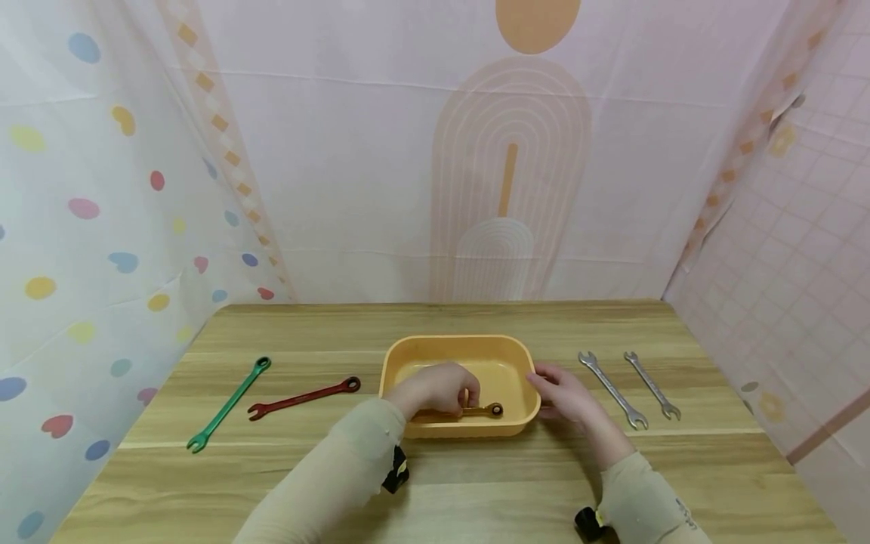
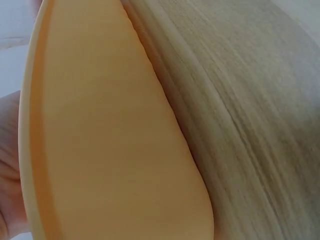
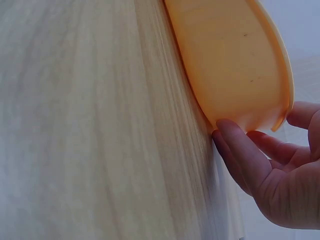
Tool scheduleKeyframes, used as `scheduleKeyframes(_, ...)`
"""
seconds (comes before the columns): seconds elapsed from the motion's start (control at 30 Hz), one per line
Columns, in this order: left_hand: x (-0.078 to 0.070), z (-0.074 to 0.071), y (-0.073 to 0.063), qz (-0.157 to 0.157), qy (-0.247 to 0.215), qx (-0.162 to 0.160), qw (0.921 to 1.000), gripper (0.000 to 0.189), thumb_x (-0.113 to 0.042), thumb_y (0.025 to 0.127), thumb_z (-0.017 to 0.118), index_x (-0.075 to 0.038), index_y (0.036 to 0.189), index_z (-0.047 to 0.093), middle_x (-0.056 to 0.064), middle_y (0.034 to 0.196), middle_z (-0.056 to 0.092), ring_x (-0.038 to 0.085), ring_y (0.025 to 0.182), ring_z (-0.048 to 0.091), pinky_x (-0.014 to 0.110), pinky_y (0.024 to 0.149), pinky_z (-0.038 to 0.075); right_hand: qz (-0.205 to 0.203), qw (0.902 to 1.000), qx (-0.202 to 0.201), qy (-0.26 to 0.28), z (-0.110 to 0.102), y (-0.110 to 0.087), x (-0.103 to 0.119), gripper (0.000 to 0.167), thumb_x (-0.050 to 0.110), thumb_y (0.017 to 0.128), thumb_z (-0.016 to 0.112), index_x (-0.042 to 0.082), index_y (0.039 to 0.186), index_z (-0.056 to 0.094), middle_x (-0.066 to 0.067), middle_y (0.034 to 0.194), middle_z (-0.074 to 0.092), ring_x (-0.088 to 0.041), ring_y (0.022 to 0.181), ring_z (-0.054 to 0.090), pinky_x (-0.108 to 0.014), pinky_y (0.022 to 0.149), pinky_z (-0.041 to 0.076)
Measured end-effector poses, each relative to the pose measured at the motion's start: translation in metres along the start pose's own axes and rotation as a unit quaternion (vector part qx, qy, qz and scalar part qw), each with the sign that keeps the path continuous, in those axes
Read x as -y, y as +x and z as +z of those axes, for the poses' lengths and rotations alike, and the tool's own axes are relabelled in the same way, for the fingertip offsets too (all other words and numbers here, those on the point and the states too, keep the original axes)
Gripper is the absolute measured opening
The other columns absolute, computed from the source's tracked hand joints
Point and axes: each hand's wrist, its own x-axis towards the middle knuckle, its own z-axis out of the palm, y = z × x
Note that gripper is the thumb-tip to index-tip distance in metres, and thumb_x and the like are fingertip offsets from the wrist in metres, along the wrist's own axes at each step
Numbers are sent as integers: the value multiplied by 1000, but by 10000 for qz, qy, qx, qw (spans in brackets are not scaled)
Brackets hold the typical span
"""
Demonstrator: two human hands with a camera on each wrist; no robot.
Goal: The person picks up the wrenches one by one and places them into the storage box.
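Observation:
A yellow-orange plastic box (image 1: 457, 431) stands on the wooden table. My left hand (image 1: 442, 387) reaches inside it, fingers curled around a gold combination wrench (image 1: 484, 411) whose ring end shows to the right. The wrench's other end is hidden by the hand. In the left wrist view the box wall (image 2: 110, 130) covers most of that hand. At the box's right end, my right hand (image 1: 561, 393) grips the rim, thumb over the edge. Its fingers (image 3: 245, 152) lie against the outer wall in the right wrist view.
Left of the box lie a green wrench (image 1: 229, 404) and a red wrench (image 1: 303, 397). To the right are two silver open-end wrenches, a larger one (image 1: 613, 390) and a smaller one (image 1: 652, 385). Patterned curtains (image 1: 353, 166) hang behind and beside the table.

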Motion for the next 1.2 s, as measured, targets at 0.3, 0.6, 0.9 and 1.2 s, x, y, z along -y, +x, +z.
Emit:
scheduleKeyframes(0.3,-2,2,1,-152,92,-57,9998,29,8,73,75,-19,81,68,-7,76,62,9,71,53,28,65,46,53,10000,-15,-28,0,0,1,47,14,104,50,-17,138,40,-30,125,53,-27,98,64,-40,78,58)
scheduleKeyframes(0.6,-3,3,1,-117,422,-195,9989,27,5,74,76,-20,80,69,-10,75,62,8,69,53,26,64,46,138,9998,-120,-94,1,-1,2,47,14,103,51,-16,138,41,-29,123,54,-27,97,64,-38,76,58)
scheduleKeyframes(0.9,-5,4,0,-221,1037,-361,9937,22,1,77,73,-20,76,66,-12,76,59,8,71,52,28,61,45,201,9995,-160,-157,1,-2,2,47,15,104,51,-15,138,41,-28,123,55,-26,97,64,-39,76,59)
scheduleKeyframes(1.2,-7,2,-3,-56,1247,-738,9894,20,-21,93,69,-17,74,62,-8,71,52,11,64,49,29,51,40,215,9996,-128,-130,0,-1,1,47,15,104,51,-15,139,41,-29,124,54,-25,96,64,-38,76,59)
